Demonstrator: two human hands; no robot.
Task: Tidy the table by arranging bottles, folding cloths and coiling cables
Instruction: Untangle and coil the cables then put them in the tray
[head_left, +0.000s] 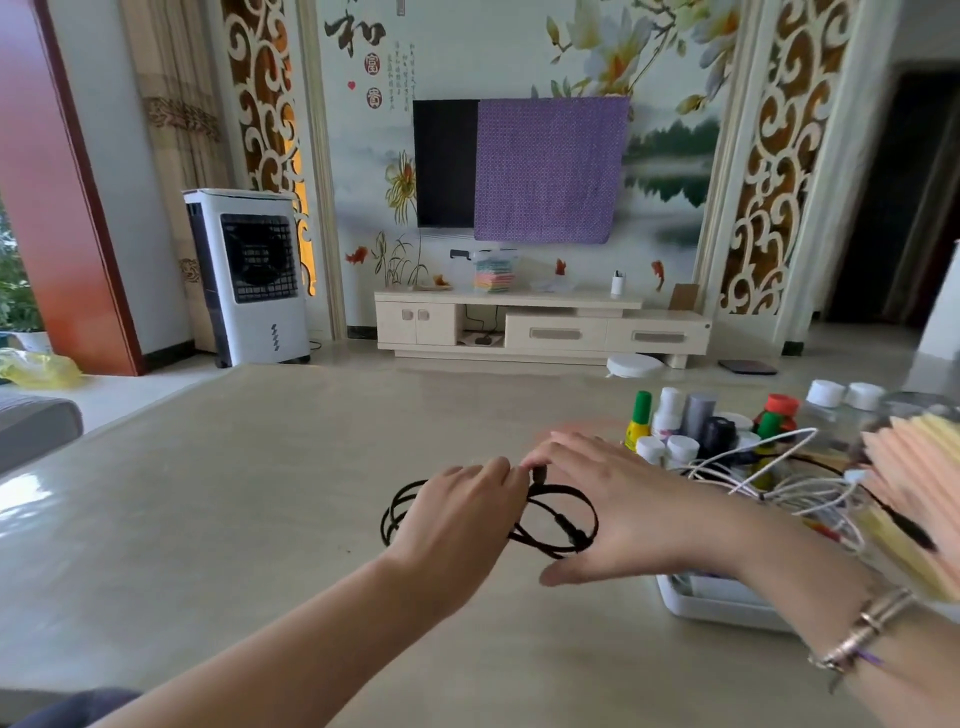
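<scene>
A black cable (563, 525) hangs in loose loops just above the beige table (234, 509), near its middle. My left hand (457, 519) grips the bundle of loops from the left, fingers curled round it. My right hand (618, 499) pinches the cable's end plug at the top of the coil, its other fingers spread out. To the right, several small bottles (670, 421) stand together in a white tray (722, 603), with tangled white cables (779, 478) over them. Folded pale pink and yellow cloths (914, 483) are stacked at the right edge.
Two white-capped bottles (841, 395) stand behind the tray at the far right. The tabletop stretches wide to the left and front of my hands. A grey cushion (36, 426) lies off the table's left edge. A TV stand and an air cooler stand across the room.
</scene>
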